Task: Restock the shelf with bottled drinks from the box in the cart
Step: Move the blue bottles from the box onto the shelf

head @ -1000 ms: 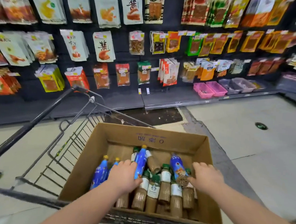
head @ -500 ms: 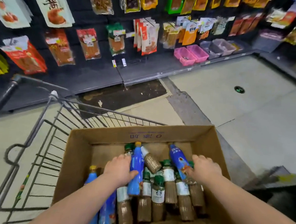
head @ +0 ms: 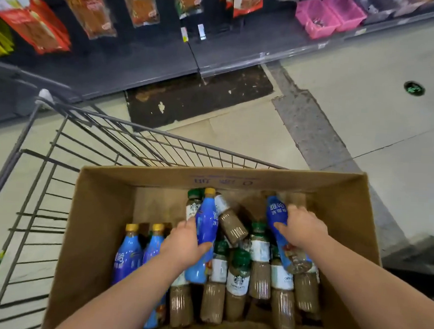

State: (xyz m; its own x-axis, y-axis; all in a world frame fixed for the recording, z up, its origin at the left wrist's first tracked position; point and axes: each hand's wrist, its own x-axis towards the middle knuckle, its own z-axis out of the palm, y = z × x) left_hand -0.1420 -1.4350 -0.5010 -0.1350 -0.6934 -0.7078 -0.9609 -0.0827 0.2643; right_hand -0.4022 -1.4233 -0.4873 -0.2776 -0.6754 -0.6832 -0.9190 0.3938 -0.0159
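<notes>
Grey floor tiles (head: 367, 102) run up to a dark shelf unit (head: 145, 66) hung with snack packets (head: 88, 9); two pink bins (head: 326, 13) sit on its base ledge. A wire cart (head: 44, 179) holds an open cardboard box (head: 97, 233).

Box contents:
- brown coffee bottles (head: 238, 280) with green caps, packed along the near and right part;
- two blue bottles (head: 129, 255) with yellow caps, at the left.

Left hand (head: 188, 241): fingers curled round the middle of a blue bottle (head: 206, 222) with a yellow cap. This bottle lies tilted over the coffee bottles, cap toward the far wall.

Right hand (head: 304, 229): fingers and thumb wrapped round a second blue bottle (head: 276, 213). It slants across the coffee bottles at the right, with its ends projecting past the hand on both sides.
</notes>
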